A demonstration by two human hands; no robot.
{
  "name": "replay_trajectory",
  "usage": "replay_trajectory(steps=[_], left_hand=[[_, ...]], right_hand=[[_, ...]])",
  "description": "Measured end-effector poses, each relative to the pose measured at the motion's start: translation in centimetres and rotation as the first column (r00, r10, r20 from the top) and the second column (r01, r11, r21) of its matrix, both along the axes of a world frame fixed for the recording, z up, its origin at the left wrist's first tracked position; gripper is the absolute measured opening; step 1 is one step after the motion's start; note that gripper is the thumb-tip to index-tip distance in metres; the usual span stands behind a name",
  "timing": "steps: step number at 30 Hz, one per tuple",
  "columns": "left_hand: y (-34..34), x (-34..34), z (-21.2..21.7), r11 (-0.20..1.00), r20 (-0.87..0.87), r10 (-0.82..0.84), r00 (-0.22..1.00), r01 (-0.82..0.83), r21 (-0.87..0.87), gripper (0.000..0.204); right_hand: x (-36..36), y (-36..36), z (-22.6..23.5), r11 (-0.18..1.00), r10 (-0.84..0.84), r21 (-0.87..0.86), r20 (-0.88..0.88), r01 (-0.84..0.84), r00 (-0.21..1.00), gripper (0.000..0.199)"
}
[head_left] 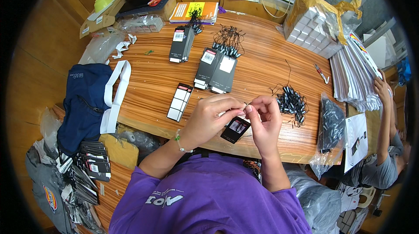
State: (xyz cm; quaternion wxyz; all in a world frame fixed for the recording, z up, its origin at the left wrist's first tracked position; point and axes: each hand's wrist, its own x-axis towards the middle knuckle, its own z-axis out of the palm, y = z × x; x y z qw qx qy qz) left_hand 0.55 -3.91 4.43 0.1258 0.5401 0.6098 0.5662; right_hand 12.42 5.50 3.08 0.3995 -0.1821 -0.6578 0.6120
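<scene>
Both my hands meet at the table's near edge, fingertips pinched close together. A black hang tag [235, 129] with a barcode label shows below and between them, its upper end hidden by my fingers. My left hand [217, 115] is closed at the tag's upper end. My right hand [265, 120] pinches something thin, apparently a cord, mostly covered by the fingers. To the left lies a strip of white label stickers [179, 102]. A tangled pile of black strings with small plastic ends [291, 103] lies to the right of my right hand.
Stacks of dark tags [214, 70] with strings attached lie ahead, another tag stack [181, 44] beyond. Red-handled snippers [321, 73] and a bag of black strings [330, 122] are at right. White boxes [312, 27] stand far right. A co-worker's arm [384, 103] touches stacked white garments [355, 75].
</scene>
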Motion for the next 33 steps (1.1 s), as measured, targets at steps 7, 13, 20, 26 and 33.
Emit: replay_trajectory(steps=[7, 13, 20, 26, 33], left_hand=[[0.2, -0.4, -0.4, 0.984, -0.496, 0.125, 0.859, -0.044, 0.172, 0.017], [0.2, -0.8, -0.8, 0.979, -0.661, 0.107, 0.743, 0.036, 0.199, 0.013], [0.1, -1.6, -2.2, 0.993, -0.116, -0.104, 0.988, 0.109, 0.037, 0.006], [0.9, 0.1, -4.2, 0.986, 0.509, -0.167, 0.845, 0.144, 0.085, 0.009], [0.7, 0.7, -3.5, 0.974, 0.033, -0.226, 0.974, 0.227, -0.018, 0.031]], right_hand=[[0.2, 1.2, 0.0, 0.941, 0.202, -0.278, 0.003, -0.193, 0.979, 0.011], [0.7, 1.9, -1.5, 0.873, 0.208, -0.421, -0.132, -0.245, 0.969, 0.009], [1.0, 2.7, -0.6, 0.78, 0.267, -0.376, -0.523, -0.5, 0.809, 0.013], [0.1, 2.7, 0.0, 0.726, 0.177, -0.409, -0.665, -0.553, 0.725, 0.012], [-0.3, 1.8, 0.6, 0.76, 0.034, -0.471, -0.66, -0.449, 0.75, 0.01]])
